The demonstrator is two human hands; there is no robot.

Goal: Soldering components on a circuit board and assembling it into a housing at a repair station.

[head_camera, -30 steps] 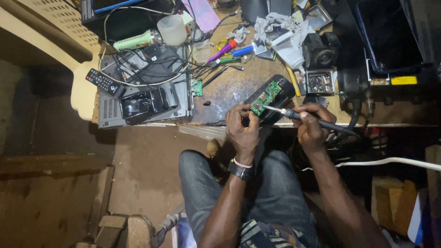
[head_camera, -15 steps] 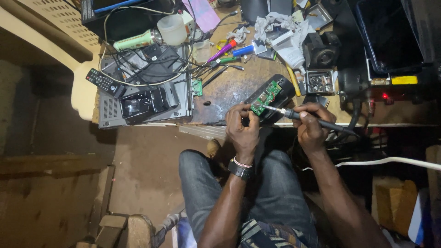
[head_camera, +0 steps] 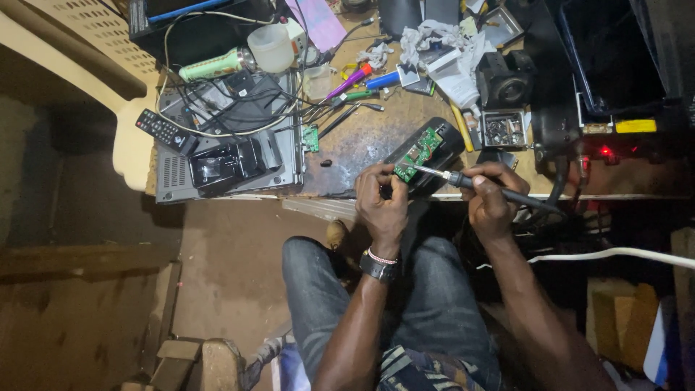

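Head view shows your left hand (head_camera: 380, 199) at the near edge of the workbench (head_camera: 362, 141), fingers curled and pinching the near end of a black device (head_camera: 443, 148) whose casing is open, with a green circuit board (head_camera: 418, 153) lying exposed on top of it. Your right hand (head_camera: 491, 195) is closed in a pen-style grip around the dark handle of a soldering iron (head_camera: 478, 185), whose thin metal tip points left and meets the near end of the circuit board. You wear a dark watch (head_camera: 378, 268) on the left wrist. Left of the device, a grey player (head_camera: 232, 156) sits on the bench under tangled cables, with a black remote control (head_camera: 166, 132) just beside it. Several screwdrivers (head_camera: 362, 78) with coloured handles lie farther back.
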